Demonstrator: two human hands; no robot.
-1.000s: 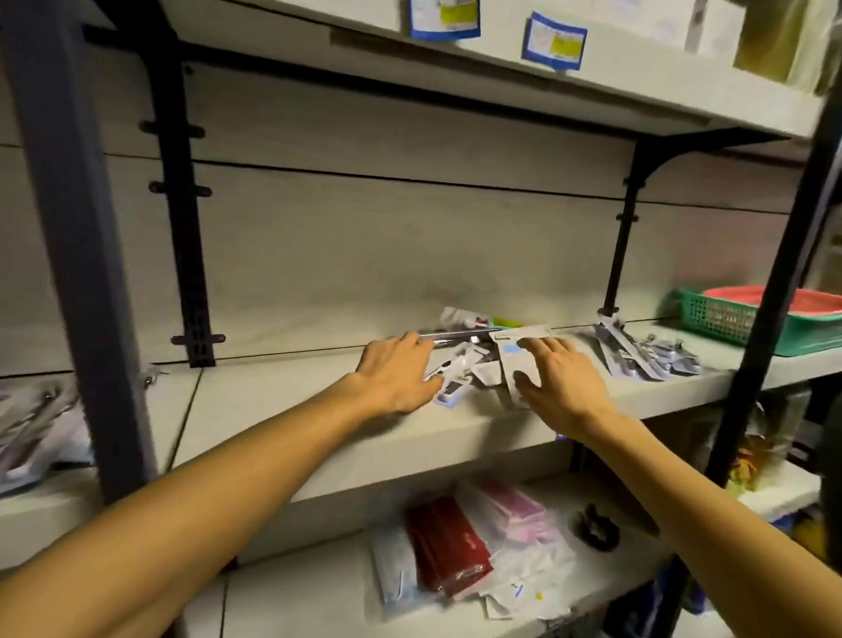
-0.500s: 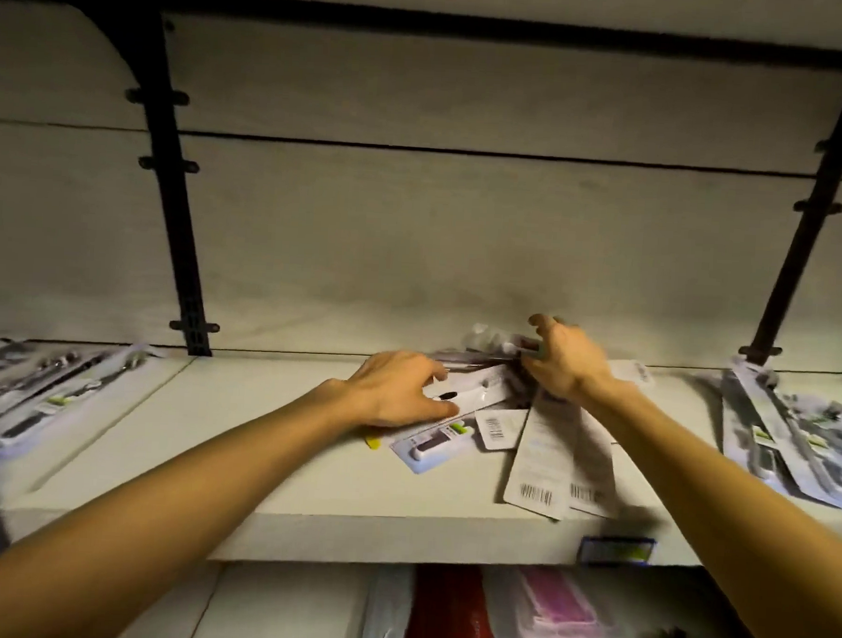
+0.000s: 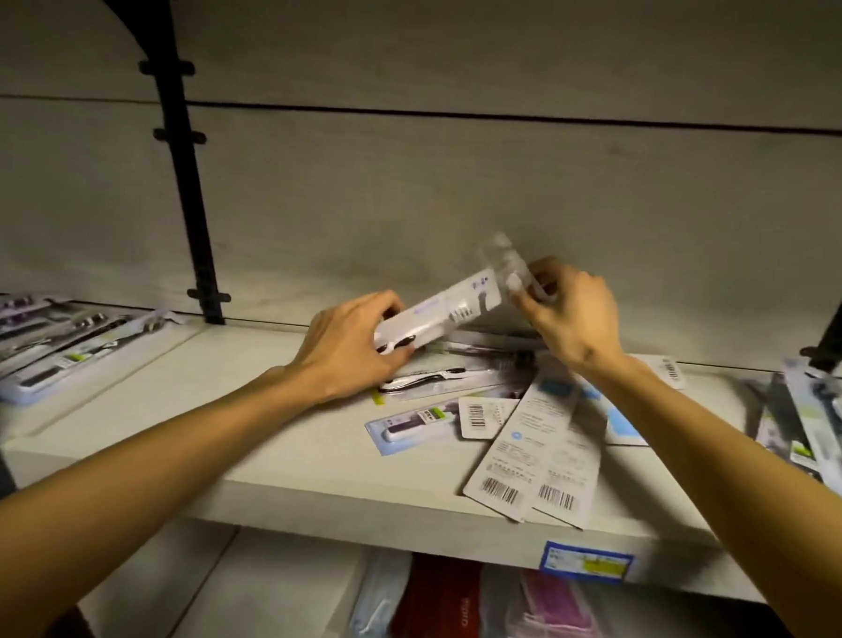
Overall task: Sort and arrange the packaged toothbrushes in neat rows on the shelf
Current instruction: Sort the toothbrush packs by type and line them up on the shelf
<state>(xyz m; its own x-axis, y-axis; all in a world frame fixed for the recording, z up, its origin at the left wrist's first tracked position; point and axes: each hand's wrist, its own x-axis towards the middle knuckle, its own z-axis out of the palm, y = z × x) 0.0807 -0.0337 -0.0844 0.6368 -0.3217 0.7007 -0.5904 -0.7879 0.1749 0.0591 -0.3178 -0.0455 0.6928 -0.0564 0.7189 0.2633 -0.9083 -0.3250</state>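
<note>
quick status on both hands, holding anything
Left hand: grips the lower end of a raised toothbrush pack.
Right hand: pinches the upper end of the same pack.

No words or numbers can be read. Barcodes show on two face-down toothbrush cards (image 3: pixel 534 451) at the shelf's front edge, at five o'clock, and on a small card (image 3: pixel 481 416); the blue-and-yellow shelf label (image 3: pixel 587 561) is blurred.
</note>
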